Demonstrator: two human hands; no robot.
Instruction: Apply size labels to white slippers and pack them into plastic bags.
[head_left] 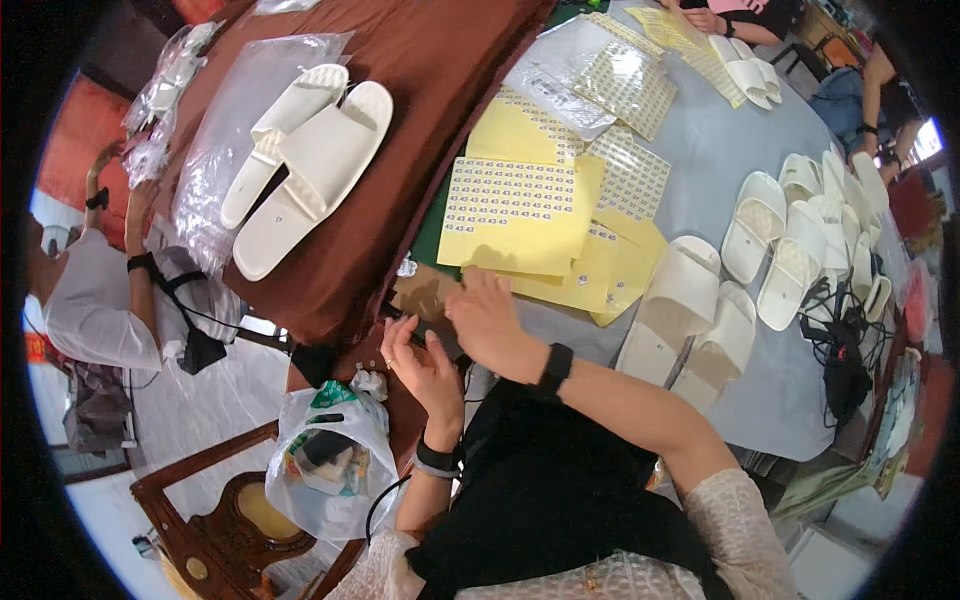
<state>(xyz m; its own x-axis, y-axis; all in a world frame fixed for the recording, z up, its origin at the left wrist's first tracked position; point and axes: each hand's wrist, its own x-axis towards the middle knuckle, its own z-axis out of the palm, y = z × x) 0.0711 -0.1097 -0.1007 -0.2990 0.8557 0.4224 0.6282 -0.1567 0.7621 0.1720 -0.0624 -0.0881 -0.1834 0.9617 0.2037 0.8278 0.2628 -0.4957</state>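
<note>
We are pinching a small dark flat piece [443, 338] between our two hands at the table edge. Our left hand [422, 362] is curling its fingers loosely against its near side, while our right hand [487, 318] is closing down over its top; how firmly either one is gripping, we cannot tell. Just beyond the grip, yellow sticker sheets [520, 215] are lying, and a white slipper pair [690, 320] is resting to its right.

white slippers [300, 160] on clear bag [225, 140], yellow sticker sheets [520, 215], plastic bag [325, 455] on wooden chair [215, 535].
</note>
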